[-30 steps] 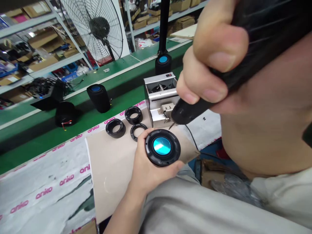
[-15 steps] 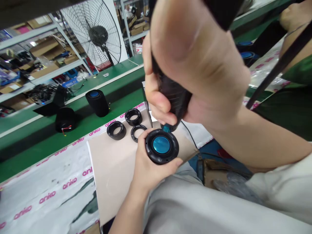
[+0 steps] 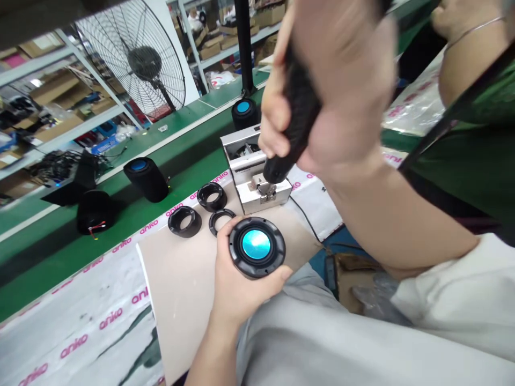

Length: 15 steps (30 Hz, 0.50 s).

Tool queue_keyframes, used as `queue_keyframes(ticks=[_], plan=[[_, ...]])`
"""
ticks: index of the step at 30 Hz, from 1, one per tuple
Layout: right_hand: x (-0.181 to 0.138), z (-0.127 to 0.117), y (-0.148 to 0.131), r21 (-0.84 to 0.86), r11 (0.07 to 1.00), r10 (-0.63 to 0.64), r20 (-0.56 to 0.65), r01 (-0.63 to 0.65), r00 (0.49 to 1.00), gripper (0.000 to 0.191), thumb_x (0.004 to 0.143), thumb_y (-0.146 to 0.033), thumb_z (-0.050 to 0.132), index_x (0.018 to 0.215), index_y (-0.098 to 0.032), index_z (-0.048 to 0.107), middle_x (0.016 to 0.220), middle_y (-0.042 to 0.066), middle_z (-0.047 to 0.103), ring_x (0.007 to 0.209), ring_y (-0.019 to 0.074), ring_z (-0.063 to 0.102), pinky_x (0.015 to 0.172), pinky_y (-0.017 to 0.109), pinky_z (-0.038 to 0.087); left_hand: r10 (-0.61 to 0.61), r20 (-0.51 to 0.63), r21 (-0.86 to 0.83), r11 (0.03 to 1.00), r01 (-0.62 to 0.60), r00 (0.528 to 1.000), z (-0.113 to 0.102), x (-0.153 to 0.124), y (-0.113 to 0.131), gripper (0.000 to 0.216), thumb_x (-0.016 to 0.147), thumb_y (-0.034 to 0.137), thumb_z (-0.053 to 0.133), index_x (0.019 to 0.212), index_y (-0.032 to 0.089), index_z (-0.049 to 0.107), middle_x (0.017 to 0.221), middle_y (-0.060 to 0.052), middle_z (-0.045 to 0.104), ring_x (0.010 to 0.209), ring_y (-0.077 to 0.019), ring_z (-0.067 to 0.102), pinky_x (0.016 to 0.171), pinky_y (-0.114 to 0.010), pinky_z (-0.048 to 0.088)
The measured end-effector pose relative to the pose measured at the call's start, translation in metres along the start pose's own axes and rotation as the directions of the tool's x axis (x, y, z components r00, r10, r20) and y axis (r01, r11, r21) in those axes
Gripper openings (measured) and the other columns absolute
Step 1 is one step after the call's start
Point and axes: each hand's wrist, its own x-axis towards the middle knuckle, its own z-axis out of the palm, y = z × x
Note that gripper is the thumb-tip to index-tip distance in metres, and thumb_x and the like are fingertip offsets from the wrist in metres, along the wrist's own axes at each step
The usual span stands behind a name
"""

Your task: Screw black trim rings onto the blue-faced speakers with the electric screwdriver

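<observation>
My left hand (image 3: pixel 243 276) is wrapped round a round black speaker (image 3: pixel 279 242), its shiny blue centre facing up. In my right hand (image 3: pixel 341 102), smeared by motion, is a black electric screwdriver (image 3: pixel 300 115), pointing down. The tool's lower end is in front of a metal screw feeder (image 3: pixel 257 205), and I cannot tell whether the tip touches it. Left of the speaker lie two thick black rings (image 3: pixel 212 197) and a thinner black ring (image 3: pixel 219 219) on a beige board (image 3: pixel 185 300); my left fingertips are close to the thin ring.
Black cylindrical speakers (image 3: pixel 147 180) stand on the green bench (image 3: pixel 189 153) behind, one with red wires. A dark post (image 3: pixel 243 48) rises at the back. A large fan (image 3: pixel 145 61) and loaded shelves are beyond. At right is another person's arm (image 3: pixel 462 69).
My right hand has lifted the screwdriver off the speaker's rim and moved it back to the screw feeder, which now shows. My left hand still holds the speaker. The view has shifted slightly.
</observation>
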Motion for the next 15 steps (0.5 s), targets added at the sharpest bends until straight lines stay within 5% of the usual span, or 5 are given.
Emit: queue_keyframes(ticks=[3, 8, 15], plan=[[-0.012, -0.014, 0.034, -0.144, 0.986, 0.058, -0.139, -0.078, 0.989, 0.059, 0.077, -0.063, 0.095, 0.076, -0.024, 0.051, 0.054, -0.007, 0.051, 0.037, 0.0118, 0.046, 0.033, 0.034, 0.028, -0.015, -0.028, -0.042, 0.999, 0.014, 0.999, 0.002, 0.0, 0.001, 0.081, 0.061, 0.028, 0.103, 0.131, 0.025, 0.062, 0.129, -0.008, 0.079, 0.115, -0.0305, 0.081, 0.099, -0.04, 0.063], [-0.025, -0.02, 0.064, -0.173, 0.967, 0.157, -0.173, -0.187, 0.972, 0.074, 0.064, -0.081, 0.093, 0.078, -0.026, 0.047, 0.05, -0.009, 0.048, 0.034, 0.0098, 0.041, 0.03, 0.032, 0.025, -0.016, -0.058, -0.061, 0.998, 0.012, 0.998, 0.005, 0.002, 0.004, 0.08, 0.058, 0.026, 0.102, 0.128, 0.024, 0.063, 0.126, -0.008, 0.08, 0.112, -0.0289, 0.081, 0.097, -0.038, 0.063], [-0.017, -0.012, 0.028, -0.079, 0.964, 0.241, -0.153, -0.255, 0.958, 0.064, 0.07, -0.07, 0.096, 0.076, -0.024, 0.052, 0.05, -0.007, 0.049, 0.035, 0.0113, 0.043, 0.03, 0.031, 0.03, -0.073, -0.014, -0.073, 0.995, 0.071, 0.997, 0.001, 0.003, 0.001, 0.088, 0.056, 0.032, 0.106, 0.131, 0.024, 0.059, 0.124, -0.008, 0.079, 0.112, -0.0295, 0.081, 0.098, -0.04, 0.063]])
